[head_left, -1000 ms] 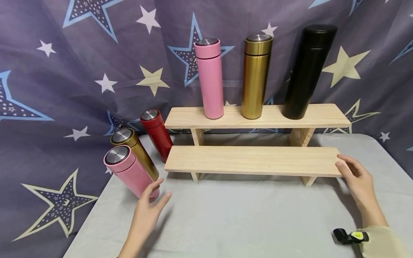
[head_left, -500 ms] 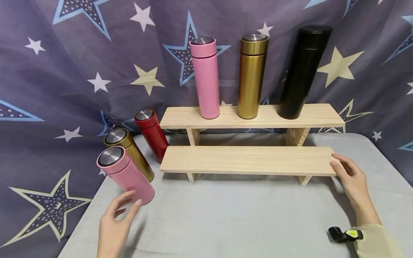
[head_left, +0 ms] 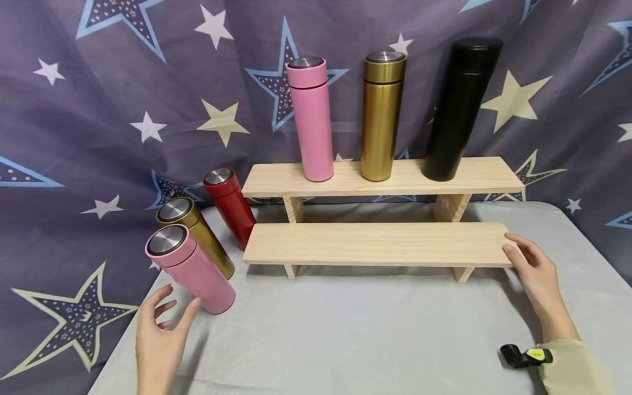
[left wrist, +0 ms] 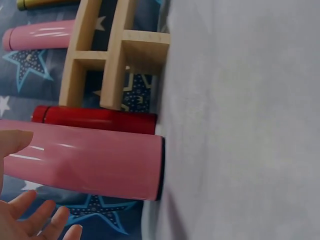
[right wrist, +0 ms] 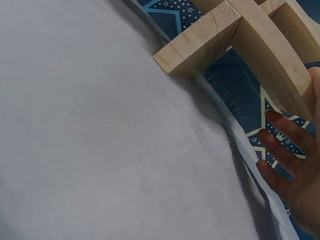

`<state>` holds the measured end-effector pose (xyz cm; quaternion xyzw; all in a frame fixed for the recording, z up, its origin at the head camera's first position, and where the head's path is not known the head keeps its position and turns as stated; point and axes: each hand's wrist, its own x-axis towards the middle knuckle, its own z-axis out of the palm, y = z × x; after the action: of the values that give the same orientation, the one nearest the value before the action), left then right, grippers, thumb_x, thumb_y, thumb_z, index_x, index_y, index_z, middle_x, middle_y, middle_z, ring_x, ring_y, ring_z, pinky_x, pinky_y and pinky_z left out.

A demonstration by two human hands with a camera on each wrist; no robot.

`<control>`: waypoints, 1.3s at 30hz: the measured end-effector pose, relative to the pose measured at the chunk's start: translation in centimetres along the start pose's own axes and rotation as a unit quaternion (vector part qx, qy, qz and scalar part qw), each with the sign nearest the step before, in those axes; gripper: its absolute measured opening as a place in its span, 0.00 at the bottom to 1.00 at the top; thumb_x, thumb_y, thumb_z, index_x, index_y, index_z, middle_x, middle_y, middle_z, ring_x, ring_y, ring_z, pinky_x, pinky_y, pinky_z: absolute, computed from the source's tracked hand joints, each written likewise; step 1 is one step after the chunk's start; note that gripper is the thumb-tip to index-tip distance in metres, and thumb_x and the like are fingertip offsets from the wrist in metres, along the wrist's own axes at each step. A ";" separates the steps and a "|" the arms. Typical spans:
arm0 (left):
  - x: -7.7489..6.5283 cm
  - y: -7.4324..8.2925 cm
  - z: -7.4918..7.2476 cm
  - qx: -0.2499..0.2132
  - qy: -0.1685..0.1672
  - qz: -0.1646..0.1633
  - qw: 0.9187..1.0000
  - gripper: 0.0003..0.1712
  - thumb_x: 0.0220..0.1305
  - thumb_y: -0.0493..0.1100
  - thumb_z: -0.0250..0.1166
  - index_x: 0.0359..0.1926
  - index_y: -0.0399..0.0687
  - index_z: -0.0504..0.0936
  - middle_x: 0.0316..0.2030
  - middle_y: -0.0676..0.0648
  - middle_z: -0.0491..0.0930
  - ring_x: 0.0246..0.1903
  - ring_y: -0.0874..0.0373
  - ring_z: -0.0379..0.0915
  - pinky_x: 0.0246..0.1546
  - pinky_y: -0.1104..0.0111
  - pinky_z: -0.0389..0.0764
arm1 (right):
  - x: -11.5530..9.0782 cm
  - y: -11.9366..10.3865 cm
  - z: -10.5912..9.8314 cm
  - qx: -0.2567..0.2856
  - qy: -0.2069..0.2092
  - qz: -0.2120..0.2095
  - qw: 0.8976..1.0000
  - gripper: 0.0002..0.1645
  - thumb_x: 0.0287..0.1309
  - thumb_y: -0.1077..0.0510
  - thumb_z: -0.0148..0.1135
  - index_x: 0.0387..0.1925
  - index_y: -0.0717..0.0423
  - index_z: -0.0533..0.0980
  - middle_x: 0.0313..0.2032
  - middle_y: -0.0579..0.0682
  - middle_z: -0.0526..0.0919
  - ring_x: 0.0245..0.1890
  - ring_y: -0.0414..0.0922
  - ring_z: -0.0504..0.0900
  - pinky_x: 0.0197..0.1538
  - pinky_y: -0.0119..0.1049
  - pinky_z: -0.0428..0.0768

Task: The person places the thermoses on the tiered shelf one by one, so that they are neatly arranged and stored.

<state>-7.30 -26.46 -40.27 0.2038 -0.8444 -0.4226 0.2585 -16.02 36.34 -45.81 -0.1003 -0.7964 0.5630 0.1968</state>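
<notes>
In the head view my left hand is beside a short pink thermos bottle that stands on the table. Its thumb and fingers are spread apart near the bottle's lower body, gripping nothing. The left wrist view shows the thumb overlapping the pink bottle, with the other fingers below it. Behind that bottle stand a short gold thermos and a short red one. My right hand rests its thumb and forefinger at the right end of the lower wooden shelf; its other fingers extend loosely.
On the upper shelf stand a tall pink thermos, a tall gold one and a tall black one. A grey cloth covers the table. A star-patterned curtain hangs behind and on the left.
My left hand has moved left and down from in front of the short pink thermos to its near left side. The right hand stays at the shelf end. The head view has shifted slightly.
</notes>
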 end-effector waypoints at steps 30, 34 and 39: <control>3.1 -1.6 3.9 -0.141 -0.083 0.059 0.985 0.55 0.57 0.32 0.72 0.75 0.48 0.44 0.58 0.53 0.57 0.52 0.63 0.62 0.47 0.82 0.68 | -0.2 0.3 -0.2 -0.005 -0.006 -0.006 1.000 0.25 0.69 0.48 0.59 0.66 0.40 0.73 0.52 0.26 0.73 0.48 0.25 0.70 0.45 0.13 0.66; 3.6 -1.4 4.1 -0.131 -0.076 0.059 0.987 0.54 0.56 0.35 0.74 0.73 0.47 0.47 0.57 0.53 0.58 0.51 0.63 0.63 0.45 0.82 0.69 | -0.2 0.3 -0.3 -0.007 -0.005 -0.007 1.000 0.25 0.69 0.48 0.59 0.66 0.40 0.73 0.53 0.27 0.73 0.50 0.24 0.70 0.46 0.12 0.66; 3.7 -1.0 3.9 -0.140 -0.065 0.039 0.987 0.50 0.55 0.36 0.75 0.70 0.46 0.52 0.56 0.54 0.61 0.50 0.62 0.64 0.44 0.81 0.70 | 0.1 0.3 -0.1 -0.006 -0.003 -0.007 1.000 0.25 0.69 0.48 0.59 0.66 0.40 0.73 0.52 0.26 0.73 0.49 0.24 0.70 0.46 0.13 0.66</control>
<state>-12.41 -26.71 -42.07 0.1046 -0.7995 -0.5383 0.2450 -16.07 36.57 -46.03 -0.0942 -0.8011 0.5571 0.1977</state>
